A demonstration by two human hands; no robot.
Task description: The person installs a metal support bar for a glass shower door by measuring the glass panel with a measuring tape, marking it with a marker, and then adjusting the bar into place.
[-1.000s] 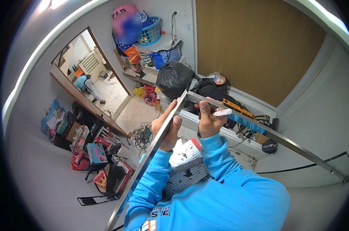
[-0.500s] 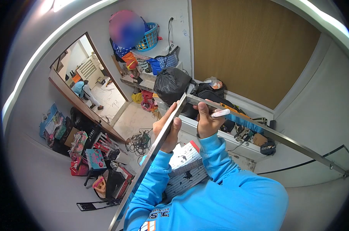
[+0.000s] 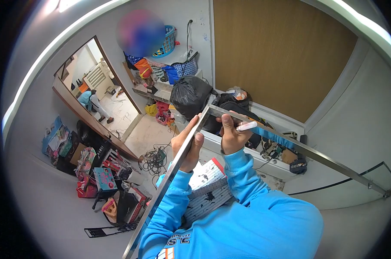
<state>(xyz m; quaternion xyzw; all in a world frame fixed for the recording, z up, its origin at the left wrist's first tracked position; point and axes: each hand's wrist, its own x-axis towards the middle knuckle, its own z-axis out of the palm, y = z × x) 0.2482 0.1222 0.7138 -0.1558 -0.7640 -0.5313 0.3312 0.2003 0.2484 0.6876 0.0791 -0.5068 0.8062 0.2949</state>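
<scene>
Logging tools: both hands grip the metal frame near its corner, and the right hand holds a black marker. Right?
No: in the head view the marker in the right hand is white, not black. Both hands grip the metal frame.

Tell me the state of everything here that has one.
Silver metal corner frame: held up, gripped by both hands.
Left hand: closed on frame's left bar.
Right hand: holding white marker against right bar.
Black plastic bag: bulging, on the ledge.
Doorway: open.
</scene>
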